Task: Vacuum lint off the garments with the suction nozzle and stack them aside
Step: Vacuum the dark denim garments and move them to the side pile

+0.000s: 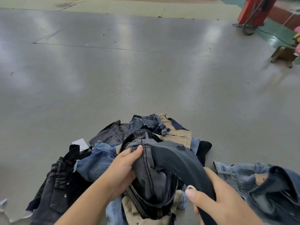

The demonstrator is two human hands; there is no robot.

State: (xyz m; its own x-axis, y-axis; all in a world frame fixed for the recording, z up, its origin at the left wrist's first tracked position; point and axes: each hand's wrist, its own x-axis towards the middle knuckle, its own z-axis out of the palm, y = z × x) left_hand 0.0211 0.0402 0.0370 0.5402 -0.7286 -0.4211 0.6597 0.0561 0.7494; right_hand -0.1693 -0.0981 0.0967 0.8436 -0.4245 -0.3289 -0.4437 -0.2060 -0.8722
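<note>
Denim and khaki garments lie heaped in a pile (146, 135) on the grey tabletop (146, 70), and most of it looks untouched, so the job seems early. The left hand (121, 169) has its fingers (138, 150) curled round the seam of grey jeans (152, 177), lifted over the heap. The right hand (217, 202) grips the dark nozzle (178, 158), fingers wrapped on its handle, its curved body arching onto the jeans; the mouth is hidden in the folds. One blue jacket (259, 181) lies apart to the right, probably the start of the finished stack. The rest remains to be vacuumed.
</note>
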